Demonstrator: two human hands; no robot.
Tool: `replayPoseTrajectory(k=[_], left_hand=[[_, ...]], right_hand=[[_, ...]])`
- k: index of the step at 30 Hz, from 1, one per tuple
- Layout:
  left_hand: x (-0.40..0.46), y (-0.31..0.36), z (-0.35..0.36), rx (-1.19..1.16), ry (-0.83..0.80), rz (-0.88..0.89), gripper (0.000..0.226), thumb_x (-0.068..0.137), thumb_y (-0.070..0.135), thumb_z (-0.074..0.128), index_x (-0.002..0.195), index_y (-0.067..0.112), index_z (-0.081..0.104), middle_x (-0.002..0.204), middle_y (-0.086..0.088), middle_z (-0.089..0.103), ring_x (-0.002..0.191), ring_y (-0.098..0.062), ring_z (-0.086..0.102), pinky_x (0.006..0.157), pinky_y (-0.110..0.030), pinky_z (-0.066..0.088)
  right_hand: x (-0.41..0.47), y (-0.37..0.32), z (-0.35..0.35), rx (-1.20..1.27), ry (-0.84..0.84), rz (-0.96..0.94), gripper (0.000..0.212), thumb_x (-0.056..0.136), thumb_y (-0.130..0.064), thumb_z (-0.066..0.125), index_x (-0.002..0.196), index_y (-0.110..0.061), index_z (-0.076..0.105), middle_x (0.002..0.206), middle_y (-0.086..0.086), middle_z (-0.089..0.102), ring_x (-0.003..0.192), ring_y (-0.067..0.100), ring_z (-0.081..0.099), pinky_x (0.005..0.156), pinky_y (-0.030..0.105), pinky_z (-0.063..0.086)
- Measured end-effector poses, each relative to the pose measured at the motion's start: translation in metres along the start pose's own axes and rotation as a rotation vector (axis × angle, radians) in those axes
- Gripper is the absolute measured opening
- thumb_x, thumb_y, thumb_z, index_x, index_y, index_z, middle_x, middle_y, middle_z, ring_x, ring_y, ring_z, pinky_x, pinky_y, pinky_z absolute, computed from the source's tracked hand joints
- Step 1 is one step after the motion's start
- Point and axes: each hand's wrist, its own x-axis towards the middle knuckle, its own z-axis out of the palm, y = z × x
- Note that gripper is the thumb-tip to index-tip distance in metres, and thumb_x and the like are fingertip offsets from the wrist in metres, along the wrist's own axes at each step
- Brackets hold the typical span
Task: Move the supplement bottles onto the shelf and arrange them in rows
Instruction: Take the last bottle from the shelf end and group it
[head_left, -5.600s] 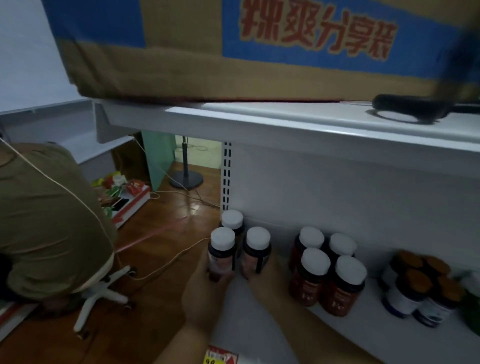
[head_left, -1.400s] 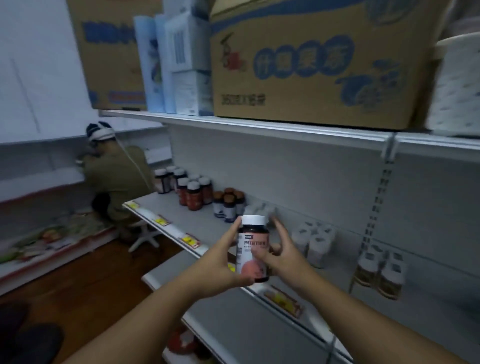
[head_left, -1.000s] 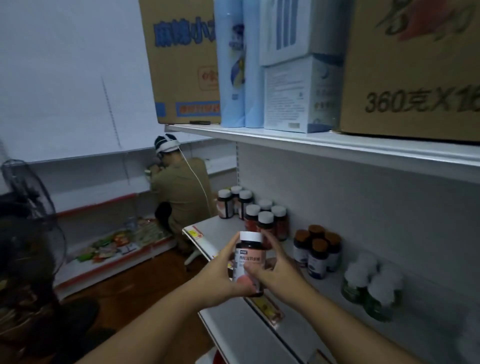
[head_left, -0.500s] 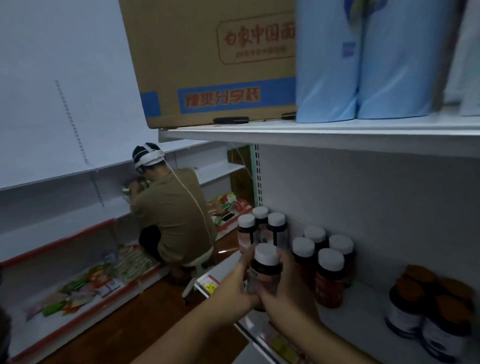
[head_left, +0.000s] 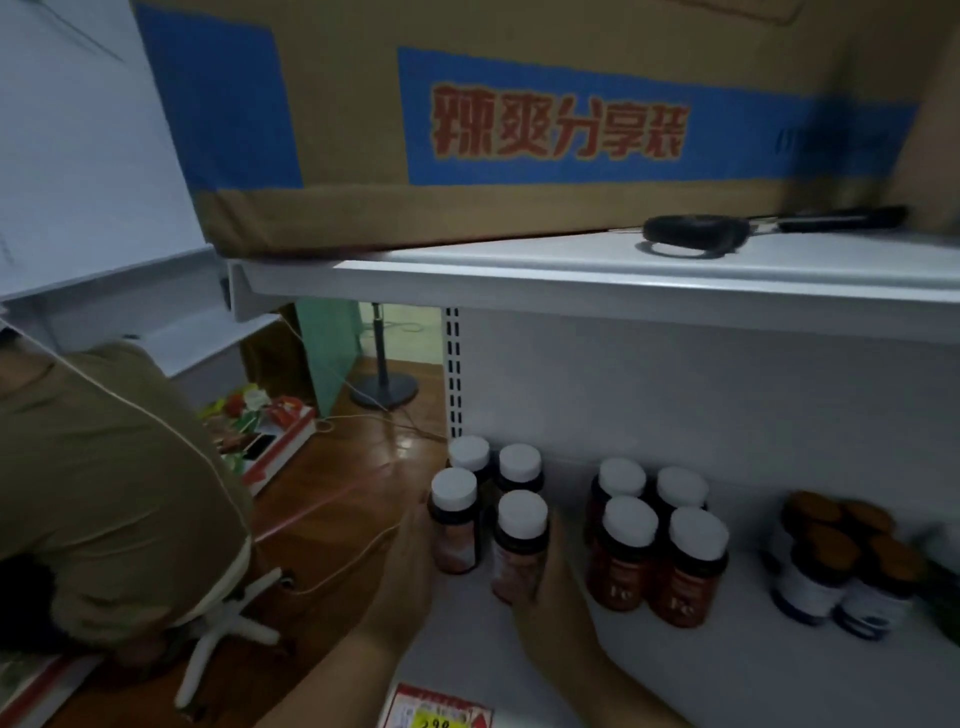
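Note:
Four white-capped supplement bottles stand in a two-by-two block at the left end of the white shelf (head_left: 727, 675). My right hand (head_left: 550, 597) wraps the right side of the front-right bottle (head_left: 521, 540), which stands on the shelf. My left hand (head_left: 410, 566) is cupped against the left side of the front-left bottle (head_left: 454, 519). The two back bottles (head_left: 493, 460) stand close to the back panel. My fingers behind the bottles are hidden.
Right of the block stand red-labelled white-capped bottles (head_left: 654, 561) and orange-capped jars (head_left: 841, 571). The upper shelf (head_left: 571, 270) carries a cardboard box (head_left: 519, 130) and a black object (head_left: 696, 236). A crouching person (head_left: 104, 493) is at the left, with cables on the wooden floor (head_left: 337, 493).
Both hands carried one bottle in front of the shelf earlier. It now stands as the front-right bottle of the block, and my left hand has shifted to the front-left bottle.

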Motion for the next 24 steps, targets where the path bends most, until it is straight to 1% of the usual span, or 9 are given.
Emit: replayPoseTrajectory(k=[2,5,7,9,12,14,17,20,24], left_hand=[[0.005,-0.003,0.005,-0.026,-0.009,0.012,0.034,0.098,0.038,0.036,0.108,0.016,0.06,0.112,-0.007,0.069,0.101,-0.015,0.064,0.077,-0.025,0.052],[0.011,0.002,0.009,-0.074,-0.033,0.012,0.053,0.09,0.055,0.035,0.11,0.011,0.058,0.109,-0.013,0.064,0.091,-0.025,0.061,0.073,-0.032,0.05],[0.012,0.008,0.011,-0.13,-0.062,-0.003,0.062,0.083,0.062,0.035,0.108,0.01,0.058,0.099,-0.008,0.063,0.091,-0.026,0.06,0.08,-0.038,0.049],[0.017,0.007,0.012,-0.209,-0.083,-0.039,0.059,0.089,0.055,0.035,0.12,0.009,0.057,0.11,-0.008,0.064,0.104,-0.027,0.06,0.096,-0.045,0.044],[0.025,-0.004,0.013,-0.312,-0.078,-0.087,0.057,0.085,0.059,0.038,0.125,0.023,0.057,0.126,-0.005,0.064,0.116,-0.021,0.06,0.104,-0.046,0.042],[0.027,-0.007,0.016,-0.276,-0.065,-0.035,0.047,0.094,0.052,0.031,0.126,0.028,0.055,0.126,0.002,0.064,0.115,-0.015,0.06,0.1,-0.04,0.045],[0.032,-0.005,0.019,-0.3,-0.054,-0.002,0.042,0.099,0.038,0.025,0.128,0.021,0.05,0.128,0.002,0.058,0.115,-0.017,0.056,0.099,-0.036,0.042],[0.034,-0.009,0.02,-0.292,-0.01,0.011,0.048,0.094,0.044,0.03,0.127,0.017,0.051,0.134,-0.002,0.055,0.121,-0.02,0.052,0.11,-0.045,0.035],[0.039,-0.02,0.016,-0.339,-0.033,-0.032,0.051,0.089,0.051,0.037,0.126,0.021,0.054,0.123,0.0,0.063,0.118,-0.02,0.055,0.1,-0.041,0.045]], right_hand=[[0.009,-0.001,0.003,-0.018,-0.027,-0.006,0.088,0.089,-0.027,0.059,0.146,-0.028,-0.008,0.145,-0.021,0.012,0.131,-0.002,0.02,0.105,0.017,0.022],[0.023,0.005,0.006,-0.056,-0.043,-0.021,0.091,0.085,-0.04,0.057,0.146,-0.032,-0.011,0.15,-0.017,0.018,0.137,0.003,0.024,0.112,0.027,0.028],[0.024,0.004,0.008,-0.013,-0.047,-0.016,0.094,0.082,-0.052,0.057,0.144,-0.035,-0.012,0.15,-0.02,0.014,0.137,0.001,0.02,0.111,0.019,0.025],[0.025,0.001,0.011,0.168,-0.007,0.044,0.106,0.066,-0.08,0.049,0.144,-0.035,-0.007,0.15,-0.02,0.012,0.138,-0.001,0.018,0.102,0.003,0.025],[0.035,0.005,0.024,0.409,0.164,0.155,0.116,0.053,-0.095,0.033,0.147,-0.031,0.01,0.154,-0.009,0.022,0.14,0.009,0.026,0.113,0.026,0.029],[0.04,0.006,0.029,0.483,0.225,0.232,0.099,0.068,-0.086,0.026,0.145,-0.025,0.025,0.151,-0.005,0.031,0.139,0.015,0.03,0.116,0.039,0.026],[0.043,0.004,0.036,0.548,0.285,0.241,0.059,0.083,-0.058,0.021,0.127,-0.026,0.044,0.13,-0.007,0.047,0.126,0.014,0.043,0.106,0.03,0.033],[0.045,0.005,0.041,0.516,0.342,0.254,0.062,0.076,-0.071,0.02,0.118,-0.032,0.045,0.121,-0.006,0.051,0.113,0.012,0.048,0.101,0.03,0.037],[0.047,0.014,0.043,0.422,0.358,0.241,0.067,0.083,-0.057,0.019,0.13,-0.02,0.047,0.129,-0.002,0.052,0.121,0.015,0.047,0.106,0.031,0.035]])
